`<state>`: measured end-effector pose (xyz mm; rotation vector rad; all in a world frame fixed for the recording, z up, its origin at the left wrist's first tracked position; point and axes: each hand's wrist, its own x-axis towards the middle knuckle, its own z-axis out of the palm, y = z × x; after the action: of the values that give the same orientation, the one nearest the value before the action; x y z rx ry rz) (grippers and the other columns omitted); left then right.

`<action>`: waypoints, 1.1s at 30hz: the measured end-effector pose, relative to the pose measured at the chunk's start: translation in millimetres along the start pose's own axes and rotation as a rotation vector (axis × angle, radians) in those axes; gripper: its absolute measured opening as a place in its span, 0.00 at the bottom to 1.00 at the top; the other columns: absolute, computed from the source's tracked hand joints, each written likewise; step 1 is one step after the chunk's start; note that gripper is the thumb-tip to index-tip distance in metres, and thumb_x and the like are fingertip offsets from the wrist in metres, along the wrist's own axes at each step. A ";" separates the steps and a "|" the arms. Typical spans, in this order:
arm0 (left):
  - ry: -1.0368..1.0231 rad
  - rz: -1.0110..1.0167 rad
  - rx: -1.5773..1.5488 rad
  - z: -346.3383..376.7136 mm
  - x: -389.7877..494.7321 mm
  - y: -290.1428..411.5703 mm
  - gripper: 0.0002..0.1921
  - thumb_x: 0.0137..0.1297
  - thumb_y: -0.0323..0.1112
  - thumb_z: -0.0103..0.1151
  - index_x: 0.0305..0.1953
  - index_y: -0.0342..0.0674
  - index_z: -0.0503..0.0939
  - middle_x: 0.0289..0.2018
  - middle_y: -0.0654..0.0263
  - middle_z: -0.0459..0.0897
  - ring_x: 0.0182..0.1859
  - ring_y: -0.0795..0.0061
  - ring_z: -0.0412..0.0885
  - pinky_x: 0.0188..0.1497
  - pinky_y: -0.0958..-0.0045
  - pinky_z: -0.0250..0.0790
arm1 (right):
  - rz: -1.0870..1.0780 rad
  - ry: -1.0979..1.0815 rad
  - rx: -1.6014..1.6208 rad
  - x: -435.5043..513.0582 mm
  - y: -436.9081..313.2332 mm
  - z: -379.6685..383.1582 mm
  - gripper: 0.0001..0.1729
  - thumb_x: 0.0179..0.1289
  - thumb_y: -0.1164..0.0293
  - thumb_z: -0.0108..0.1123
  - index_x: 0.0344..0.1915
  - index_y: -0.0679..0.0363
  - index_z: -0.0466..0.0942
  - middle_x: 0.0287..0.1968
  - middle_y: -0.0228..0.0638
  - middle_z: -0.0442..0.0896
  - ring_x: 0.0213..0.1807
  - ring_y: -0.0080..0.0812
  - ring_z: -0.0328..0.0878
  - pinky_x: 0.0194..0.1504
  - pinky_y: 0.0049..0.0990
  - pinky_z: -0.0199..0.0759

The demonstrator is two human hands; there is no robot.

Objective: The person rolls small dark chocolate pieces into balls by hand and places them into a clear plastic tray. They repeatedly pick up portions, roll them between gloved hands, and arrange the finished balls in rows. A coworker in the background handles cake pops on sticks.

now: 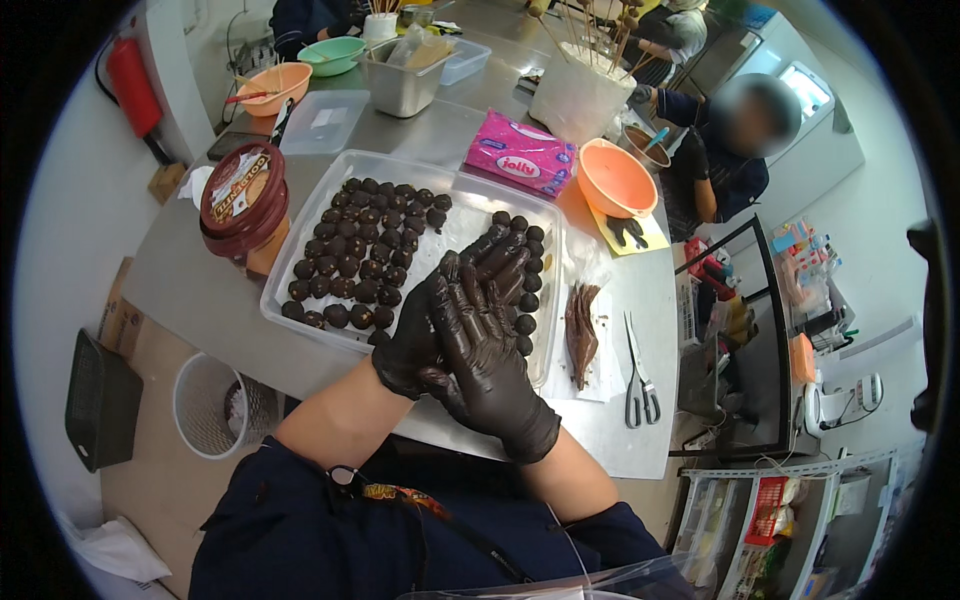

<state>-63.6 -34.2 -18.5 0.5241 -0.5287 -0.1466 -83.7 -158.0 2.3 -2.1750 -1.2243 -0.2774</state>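
Note:
Both hands wear black gloves, shiny with smears, and are pressed palm to palm above the front of a clear plastic tray [491,180]. My right hand [487,367] lies over my left hand [411,334], with the fingers of both pointing away from me. Whether anything sits between the palms is hidden. Rows of dark chocolate balls [349,247] fill the tray's left half, some with light bits showing. Along the right side runs a narrower group of smoother balls [529,303], partly covered by my hands. Pale paper [466,217] lines the tray.
A lidded brown tub [244,202] stands left of the tray. Rightward lie a chocolate-smeared piping bag [581,330] and scissors [640,375]. Behind are a tissue pack [521,154], an orange bowl [616,180], and a white block [581,90] holding sticks. A co-worker [720,165] stands at the far right.

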 end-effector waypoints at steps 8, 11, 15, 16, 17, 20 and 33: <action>0.027 0.032 -0.759 7.6 2.7 7.5 0.41 0.76 0.60 0.37 0.78 0.37 0.48 0.78 0.49 0.51 0.79 0.52 0.50 0.80 0.50 0.44 | 0.136 0.353 0.221 -11.4 11.5 -2.8 0.36 0.78 0.60 0.44 0.76 0.70 0.54 0.78 0.61 0.53 0.81 0.59 0.46 0.78 0.48 0.36; 0.068 0.075 -0.246 8.9 1.4 8.7 0.44 0.74 0.67 0.31 0.79 0.39 0.47 0.78 0.48 0.49 0.80 0.48 0.48 0.80 0.44 0.42 | 0.054 0.243 0.018 -4.3 7.5 -4.6 0.36 0.78 0.55 0.40 0.75 0.67 0.59 0.78 0.61 0.53 0.81 0.62 0.42 0.78 0.53 0.33; 0.015 0.112 -0.443 9.1 1.3 8.7 0.42 0.76 0.65 0.26 0.79 0.39 0.46 0.78 0.48 0.48 0.79 0.47 0.48 0.79 0.43 0.41 | 0.109 0.155 -0.097 1.3 -3.3 2.1 0.37 0.72 0.55 0.51 0.74 0.62 0.64 0.79 0.61 0.51 0.80 0.72 0.36 0.77 0.60 0.30; 0.029 0.103 -0.632 8.8 1.2 8.6 0.41 0.76 0.64 0.25 0.79 0.38 0.46 0.78 0.47 0.48 0.80 0.47 0.48 0.79 0.43 0.41 | 0.114 0.132 -0.130 1.0 -4.1 3.1 0.37 0.71 0.56 0.53 0.74 0.61 0.64 0.79 0.60 0.51 0.80 0.72 0.36 0.77 0.60 0.30; 0.049 0.095 -0.814 8.5 1.0 8.3 0.41 0.77 0.62 0.25 0.79 0.38 0.46 0.78 0.47 0.49 0.80 0.47 0.48 0.80 0.43 0.41 | 0.117 0.114 -0.169 0.4 -4.5 4.1 0.37 0.69 0.57 0.56 0.74 0.60 0.64 0.79 0.60 0.51 0.80 0.73 0.36 0.77 0.60 0.30; 0.048 0.098 0.001 7.2 1.1 7.7 0.38 0.78 0.59 0.24 0.79 0.38 0.46 0.78 0.47 0.49 0.79 0.47 0.48 0.80 0.44 0.41 | 0.115 0.112 -0.172 -0.7 -3.1 6.0 0.38 0.66 0.59 0.60 0.74 0.59 0.66 0.79 0.60 0.51 0.80 0.73 0.36 0.77 0.60 0.31; -0.013 0.123 -0.603 6.3 4.0 5.8 0.35 0.79 0.54 0.21 0.78 0.37 0.46 0.78 0.46 0.49 0.79 0.46 0.48 0.79 0.43 0.41 | 0.037 0.209 -0.075 -3.2 -0.9 0.2 0.39 0.65 0.57 0.61 0.74 0.56 0.65 0.81 0.56 0.45 0.80 0.72 0.34 0.76 0.64 0.33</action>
<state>-63.4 -33.0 -9.1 -0.0969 -0.4980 -0.1829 -86.2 -159.7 1.0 -2.1664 -1.0714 -0.5292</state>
